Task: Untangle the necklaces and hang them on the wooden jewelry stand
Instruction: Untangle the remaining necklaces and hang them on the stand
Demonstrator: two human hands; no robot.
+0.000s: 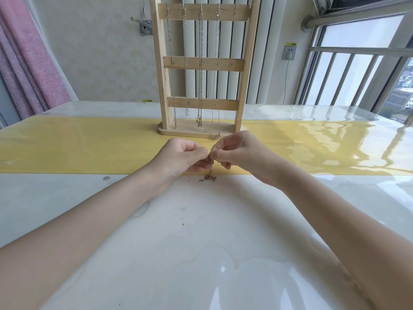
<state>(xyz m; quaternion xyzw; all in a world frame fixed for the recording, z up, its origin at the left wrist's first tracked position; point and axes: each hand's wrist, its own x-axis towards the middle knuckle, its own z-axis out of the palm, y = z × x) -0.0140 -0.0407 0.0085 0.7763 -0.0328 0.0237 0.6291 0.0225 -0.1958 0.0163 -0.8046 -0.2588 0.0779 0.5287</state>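
Head view. Left hand (183, 156) and right hand (237, 153) meet above the counter (201, 242), fingers curled, each pinching the same small tangled chain (208, 161) between thumb and fingertips. The chain's loose part hangs from the pinch and lies in a little heap on the counter just below the hands, at the near edge of the yellow strip (89, 148) that runs across the counter from side to side. Both forearms reach in from the bottom corners.

The wooden stand (202, 63) is upright on the yellow strip, just beyond the hands. It has two side posts, three crossbars and an oval base. Four necklaces (200, 86) hang from hooks on the top bar; a fifth hook at the right end is bare. The rightmost necklace reaches down to the base, where its pendant (215, 136) rests at the front rim, near the right hand.

Behind the counter: a pale wall, a pink curtain (33, 63) at left, a wall socket (289, 52) with a cord, and a barred window (362, 63) at right.
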